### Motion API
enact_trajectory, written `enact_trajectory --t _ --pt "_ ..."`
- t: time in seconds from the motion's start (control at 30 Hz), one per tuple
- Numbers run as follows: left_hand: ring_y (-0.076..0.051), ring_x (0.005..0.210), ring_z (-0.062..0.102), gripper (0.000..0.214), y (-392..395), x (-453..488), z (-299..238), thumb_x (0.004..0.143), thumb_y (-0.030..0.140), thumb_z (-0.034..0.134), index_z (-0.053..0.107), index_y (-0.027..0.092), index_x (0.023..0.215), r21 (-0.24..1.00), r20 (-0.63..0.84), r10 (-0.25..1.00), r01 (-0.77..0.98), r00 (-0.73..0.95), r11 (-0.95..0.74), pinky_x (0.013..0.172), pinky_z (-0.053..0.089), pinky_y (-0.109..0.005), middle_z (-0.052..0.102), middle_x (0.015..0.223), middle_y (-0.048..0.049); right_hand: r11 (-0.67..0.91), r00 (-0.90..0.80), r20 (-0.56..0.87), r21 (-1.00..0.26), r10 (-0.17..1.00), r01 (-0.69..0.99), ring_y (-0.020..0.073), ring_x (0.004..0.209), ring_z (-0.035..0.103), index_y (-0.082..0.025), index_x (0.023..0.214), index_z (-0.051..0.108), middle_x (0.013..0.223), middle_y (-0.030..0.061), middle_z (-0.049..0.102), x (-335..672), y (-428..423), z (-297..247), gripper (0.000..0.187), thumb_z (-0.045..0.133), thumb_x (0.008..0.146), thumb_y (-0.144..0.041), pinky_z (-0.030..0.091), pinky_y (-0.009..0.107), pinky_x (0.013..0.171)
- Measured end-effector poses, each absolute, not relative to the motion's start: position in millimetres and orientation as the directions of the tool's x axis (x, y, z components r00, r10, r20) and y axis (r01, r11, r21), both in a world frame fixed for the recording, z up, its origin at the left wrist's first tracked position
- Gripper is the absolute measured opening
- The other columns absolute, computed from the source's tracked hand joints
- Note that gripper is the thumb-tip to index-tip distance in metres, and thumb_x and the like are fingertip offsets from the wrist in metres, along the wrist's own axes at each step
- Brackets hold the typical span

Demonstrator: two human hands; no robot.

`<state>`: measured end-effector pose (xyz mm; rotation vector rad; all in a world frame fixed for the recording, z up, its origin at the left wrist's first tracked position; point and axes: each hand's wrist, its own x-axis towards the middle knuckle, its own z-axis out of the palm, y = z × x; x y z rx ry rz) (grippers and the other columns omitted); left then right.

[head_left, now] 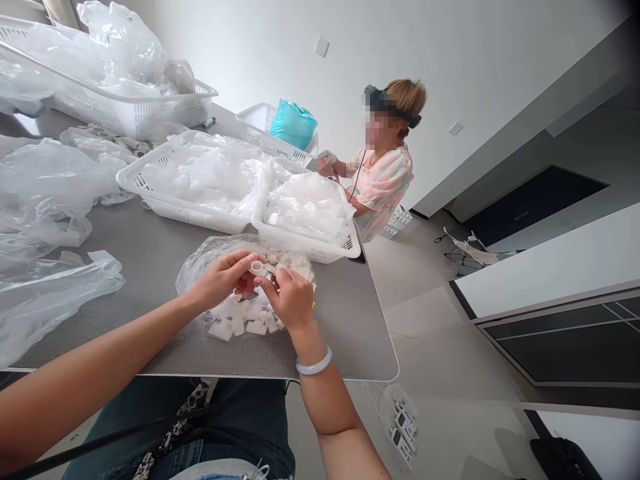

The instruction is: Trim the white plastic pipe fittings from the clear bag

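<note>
My left hand point(227, 275) pinches a short white plastic tube piece point(257, 266), its round open end facing up. Close against it, my right hand point(293, 297) is closed on a thin, dark pointed tool point(270, 271) whose tip reaches the tube; its exact kind is hidden by my fingers. Beneath both hands lies a heap of similar white plastic pieces point(256, 327), spread on a clear plastic bag point(193, 267) on the grey table point(345, 333).
White baskets of clear bags, one basket point(200, 217) and a smaller basket point(305, 241), stand just beyond my hands. Loose plastic bags point(45, 287) lie at left. A co-worker point(385, 180) sits at the far right, near a blue bag point(294, 125) in another basket.
</note>
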<state>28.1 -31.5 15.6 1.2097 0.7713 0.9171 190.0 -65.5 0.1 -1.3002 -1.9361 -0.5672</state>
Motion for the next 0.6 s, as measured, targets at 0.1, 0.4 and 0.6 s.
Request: enact_trajectory --t 0.1,0.4,0.6 --pt "-0.012 0.036 0.045 0.033 -32.5 28.8 14.9 0.088 0.054 0.059 0.062 0.021 0.086 0.982 -0.019 0.904 -0.164 0.426 0.098 0.037 0.028 -0.025 0.05 0.045 0.004 0.369 -0.227 0.759 -0.02 0.611 0.929 0.0103 0.049 0.05 -0.02 0.063 0.05 0.052 -0.0024 0.052 189.3 -65.8 -1.7 0.063 0.02 0.105 -0.056 0.027 0.023 0.051" --pt "-0.009 0.042 0.047 0.04 -34.5 25.7 22.9 0.083 0.054 0.066 0.057 0.016 0.072 0.994 0.05 0.872 -0.112 0.487 0.005 0.04 0.033 -0.021 0.058 0.056 0.0008 0.309 -0.157 0.77 -0.055 0.619 0.949 0.0095 0.047 0.048 -0.02 0.06 0.049 0.05 -0.0027 0.051 188.2 -66.5 -3.1 0.063 0.02 0.105 -0.054 0.025 0.024 0.05" --pt "-0.008 0.04 0.047 0.037 -35.1 28.1 21.9 0.082 0.051 0.065 0.057 0.017 0.073 0.994 0.034 0.898 -0.112 0.439 0.017 0.038 0.032 -0.019 0.057 0.056 0.0016 0.342 -0.185 0.729 -0.072 0.659 0.937 0.0084 0.051 0.048 -0.02 0.061 0.05 0.052 -0.0024 0.052 188.4 -65.9 -7.5 0.06 0.025 0.107 -0.049 0.026 0.023 0.053"
